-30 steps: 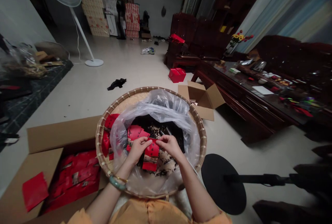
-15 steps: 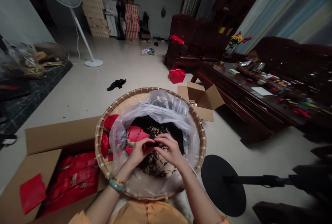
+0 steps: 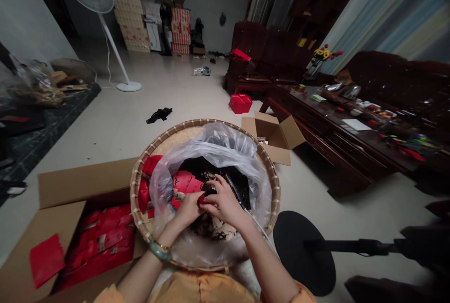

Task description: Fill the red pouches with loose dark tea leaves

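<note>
A small red packet (image 3: 201, 200) is pinched in my left hand (image 3: 189, 209), low over the middle of the basket. My right hand (image 3: 225, 202) curls round the packet's other side, thumb against it and fingers bent over a dark patch at its top. Whether that patch is loose bits or the packet's opening, I cannot tell. Below lies a heap of dark dried shreds (image 3: 211, 228) inside a clear plastic bag (image 3: 160, 200). Red packets (image 3: 186, 182) are piled left of the hands. A slim dark tool with a white cord (image 3: 235, 186) rests right of my fingers.
The bag lines a round woven basket (image 3: 276, 190). A cardboard box (image 3: 84, 181) of red packets stands at left, another open box (image 3: 293, 134) beyond the basket. A black round stand base (image 3: 304, 251) sits at right, near a dark wooden table (image 3: 323, 148).
My right fingers have lifted and spread a little over the packet, whose red side now shows between my hands. The slim tool is more visible. The view has shifted slightly.
</note>
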`<state>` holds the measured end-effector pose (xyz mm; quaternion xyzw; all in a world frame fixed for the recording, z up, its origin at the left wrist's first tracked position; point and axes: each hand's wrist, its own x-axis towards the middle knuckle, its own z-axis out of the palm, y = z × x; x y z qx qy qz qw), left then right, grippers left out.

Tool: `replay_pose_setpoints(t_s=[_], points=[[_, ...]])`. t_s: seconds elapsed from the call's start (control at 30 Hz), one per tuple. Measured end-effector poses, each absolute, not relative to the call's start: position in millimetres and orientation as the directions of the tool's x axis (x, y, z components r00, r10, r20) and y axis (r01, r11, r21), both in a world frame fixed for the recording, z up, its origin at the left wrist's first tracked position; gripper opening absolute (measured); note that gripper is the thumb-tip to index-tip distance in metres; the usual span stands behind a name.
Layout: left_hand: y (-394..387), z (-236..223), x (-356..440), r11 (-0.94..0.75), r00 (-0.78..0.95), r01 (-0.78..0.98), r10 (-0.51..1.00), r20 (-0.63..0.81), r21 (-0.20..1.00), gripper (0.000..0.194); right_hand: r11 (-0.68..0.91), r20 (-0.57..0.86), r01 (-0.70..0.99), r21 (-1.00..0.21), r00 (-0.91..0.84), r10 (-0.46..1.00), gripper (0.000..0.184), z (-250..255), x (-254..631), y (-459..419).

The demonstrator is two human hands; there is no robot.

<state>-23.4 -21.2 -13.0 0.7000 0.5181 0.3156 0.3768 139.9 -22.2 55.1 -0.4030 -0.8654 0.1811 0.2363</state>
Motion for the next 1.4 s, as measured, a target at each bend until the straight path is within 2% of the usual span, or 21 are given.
replay_pose_setpoints(t_s=[0.1,0.2,0.27,0.33,0.4,0.47,0.57,0.67,0.77,0.97,1.07,1.17,1.27,1.33,1.4], points=[[-21,-9,-21,-0.034,0.253,0.41,0.964,-0.077,0.911,0.016,0.511,0.266,0.535,-0.673,-0.47,0.842,0.013,48,143,-16],[-22,3,-17,0.204,0.289,0.178,0.924,-0.25,0.963,0.038,0.238,0.164,0.411,-0.88,-0.208,0.964,0.03,35,148,-8],[-24,10,-13,0.308,0.345,0.023,0.891,-0.297,0.951,0.043,0.088,0.05,0.323,-0.942,-0.123,0.991,0.038,27,152,-3],[-25,15,-11,0.344,0.375,-0.031,0.875,-0.308,0.939,0.042,-0.007,-0.044,0.277,-0.961,-0.13,0.99,0.034,22,154,0],[-27,15,-9,0.343,0.394,-0.01,0.864,-0.312,0.939,0.04,-0.036,-0.091,0.305,-0.952,-0.171,0.981,0.03,22,153,1],[-29,13,-8,0.323,0.4,0.048,0.861,-0.314,0.945,0.039,0.013,-0.074,0.422,-0.906,-0.19,0.979,0.03,24,150,1],[-30,10,-8,0.308,0.394,0.144,0.854,-0.34,0.941,0.037,0.111,-0.012,0.581,-0.806,-0.203,0.979,0.041,24,145,3],[-31,10,-11,0.358,0.482,0.155,0.786,-0.387,0.921,0.043,0.13,0.002,0.561,-0.817,-0.222,0.975,0.049,16,142,8],[-32,8,-16,0.38,0.587,0.113,0.72,-0.37,0.918,0.046,0.112,0.007,0.5,-0.859,-0.208,0.978,0.052,6,143,12],[-32,3,-23,0.423,0.601,0.121,0.689,-0.406,0.898,0.038,0.095,0.002,0.483,-0.871,-0.189,0.982,0.052,-2,145,14],[-30,2,-21,0.445,0.571,0.045,0.723,-0.389,0.894,0.039,0.105,0.021,0.511,-0.853,-0.167,0.986,0.052,-5,142,14],[-26,0,-14,0.522,0.523,-0.109,0.754,-0.397,0.846,0.041,0.146,0.055,0.556,-0.818,-0.176,0.983,0.05,-7,137,17],[-23,-5,-8,0.56,0.485,-0.181,0.766,-0.423,0.808,0.041,0.165,0.078,0.621,-0.766,-0.165,0.983,0.048,-8,141,20],[-21,-8,-7,0.542,0.424,-0.226,0.803,-0.419,0.81,0.041,0.153,0.115,0.709,-0.689,-0.102,0.988,0.042,-10,151,21],[-19,-11,-9,0.515,0.363,-0.284,0.838,-0.406,0.809,0.04,0.1,0.155,0.825,-0.557,-0.016,0.988,0.033,-15,162,19]])
